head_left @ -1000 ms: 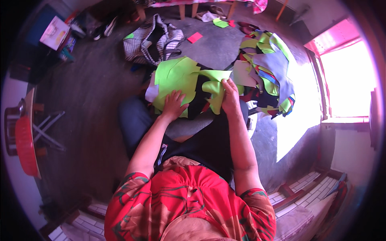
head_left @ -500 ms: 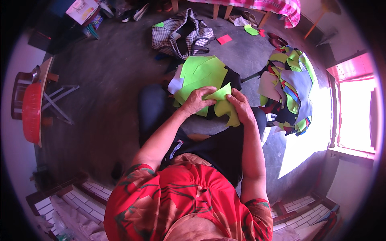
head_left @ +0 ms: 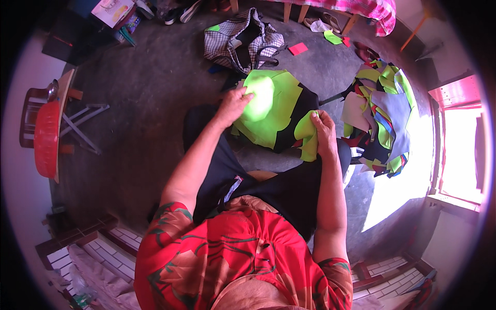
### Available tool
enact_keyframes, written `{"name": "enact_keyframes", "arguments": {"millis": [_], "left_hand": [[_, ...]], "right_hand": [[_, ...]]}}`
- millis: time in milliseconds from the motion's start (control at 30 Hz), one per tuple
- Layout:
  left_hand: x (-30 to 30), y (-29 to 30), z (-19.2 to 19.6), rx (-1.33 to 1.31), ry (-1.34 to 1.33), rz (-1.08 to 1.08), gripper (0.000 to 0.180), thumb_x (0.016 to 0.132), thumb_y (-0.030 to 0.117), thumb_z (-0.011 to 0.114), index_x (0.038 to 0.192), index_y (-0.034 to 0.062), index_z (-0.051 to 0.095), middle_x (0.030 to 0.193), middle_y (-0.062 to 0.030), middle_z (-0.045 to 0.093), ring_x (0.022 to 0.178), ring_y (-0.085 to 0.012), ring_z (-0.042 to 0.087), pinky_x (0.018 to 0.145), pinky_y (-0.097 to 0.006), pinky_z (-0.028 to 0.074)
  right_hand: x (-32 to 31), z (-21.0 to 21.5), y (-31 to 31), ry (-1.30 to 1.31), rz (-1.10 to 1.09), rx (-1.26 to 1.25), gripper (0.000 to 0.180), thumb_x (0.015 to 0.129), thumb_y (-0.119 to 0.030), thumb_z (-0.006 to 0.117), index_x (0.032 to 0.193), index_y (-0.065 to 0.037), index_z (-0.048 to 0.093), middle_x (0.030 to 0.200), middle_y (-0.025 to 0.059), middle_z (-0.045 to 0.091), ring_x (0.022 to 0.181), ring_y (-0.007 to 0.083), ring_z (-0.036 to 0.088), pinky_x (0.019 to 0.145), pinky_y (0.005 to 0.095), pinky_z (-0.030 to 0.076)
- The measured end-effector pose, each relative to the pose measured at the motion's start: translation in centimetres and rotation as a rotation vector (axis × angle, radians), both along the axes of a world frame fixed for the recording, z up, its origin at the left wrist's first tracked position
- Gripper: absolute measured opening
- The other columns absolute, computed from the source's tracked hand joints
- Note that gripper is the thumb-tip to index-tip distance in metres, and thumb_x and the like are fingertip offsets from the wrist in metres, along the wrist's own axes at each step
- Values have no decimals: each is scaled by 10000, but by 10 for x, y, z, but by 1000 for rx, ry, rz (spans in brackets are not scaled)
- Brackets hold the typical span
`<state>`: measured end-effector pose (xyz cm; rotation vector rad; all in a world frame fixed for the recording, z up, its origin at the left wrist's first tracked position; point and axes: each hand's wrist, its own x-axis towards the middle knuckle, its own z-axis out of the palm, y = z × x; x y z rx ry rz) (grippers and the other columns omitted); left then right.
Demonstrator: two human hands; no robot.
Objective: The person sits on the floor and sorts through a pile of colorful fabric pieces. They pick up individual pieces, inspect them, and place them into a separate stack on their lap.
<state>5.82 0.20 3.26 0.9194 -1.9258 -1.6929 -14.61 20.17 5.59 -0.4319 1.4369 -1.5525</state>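
In front of me a stack of lime-green cloth pieces (head_left: 276, 111) lies over black cloth (head_left: 299, 116). My left hand (head_left: 235, 105) is closed in a pinch on the edge of a brightly lit lime-green piece (head_left: 259, 98) above the stack's left side. To the right, my right hand (head_left: 324, 130) grips a smaller lime-green cloth piece (head_left: 308, 138) that hangs down from the thumb and fingers. The two hands are well apart, and some fingertips are hidden behind the cloth.
A large heap of mixed cloth scraps (head_left: 385, 116) stands at the right, near the sunlit window. Beyond the stack lies an open checked bag (head_left: 243, 41), with a red scrap (head_left: 298, 49) beside it. A red basin (head_left: 47, 139) sits on a small table at the left.
My hands have moved apart from one another. The left went left and up with a lime-green piece; the right shifted slightly right, still gripping cloth.
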Motion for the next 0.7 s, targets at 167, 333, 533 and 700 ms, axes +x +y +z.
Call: {"name": "enact_keyframes", "arguments": {"millis": [167,333,533,700], "left_hand": [[10,-42,6,18,67,67,299,894,76,503,1187,25,534,985,-31,630,822,-61,569,714,-250,477],[3,-53,24,275,216,-3,365,893,88,514,1252,32,484,1101,-35,593,975,-96,558,851,-258,450],[-5,-79,12,238,39,-209,457,885,103,529,1327,73,416,1120,-48,594,954,-125,592,795,-287,498],[-9,-96,-47,97,-510,-11,594,797,60,595,1352,137,396,949,-89,648,759,-166,630,508,-319,516]], "right_hand": [[-3,-7,-1,53,1,-2,192,905,-222,562,933,-37,517,748,10,546,654,76,525,593,229,441],[-1,-2,-1,70,-17,11,195,903,-221,565,932,-34,520,747,10,547,658,78,531,598,226,445],[-1,-2,-3,79,-19,30,183,902,-220,568,910,-41,528,747,15,555,636,85,544,562,234,463],[0,-1,-2,123,-5,37,211,911,-258,545,912,-48,521,733,23,561,637,100,560,579,238,467]]}}
